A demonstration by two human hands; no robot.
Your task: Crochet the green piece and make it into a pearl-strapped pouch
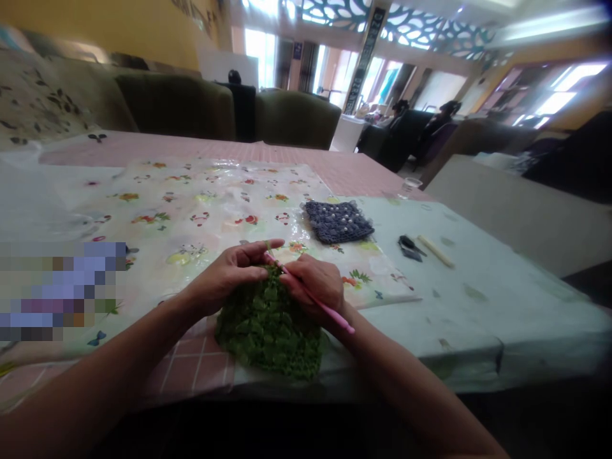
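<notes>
The right hand (313,277) is closed around a slim, glossy pink crochet hook (329,309), its tip aimed between ten and eleven o'clock and its butt end sticking out between four and five. The left hand (239,264) faces it from the ten o'clock side, thumb and fingers seeming to pinch the top edge of a chunky, dark green crocheted yarn piece (270,325), with the index finger stretched out beside a thin green strand (269,245). The green piece hangs down toward six o'clock, close to the table's near edge; whether its bottom rests on the cloth cannot be told. The hook tip meets the work where fingers crowd it, so the stitch itself is too small to read. A loop could slip off if the hook tilts or pulls back too far, the thick yarn might split if the tip catches only some strands, and a slackening left finger could leave stitches uneven. The piece's weight may also tug at the pinched edge. Farther out, at one o'clock, lies a dark grey-blue crocheted square with white beads (338,223); at two, a small black object (410,247), unclear in kind, sits just beside a cream-coloured stick (436,251).
</notes>
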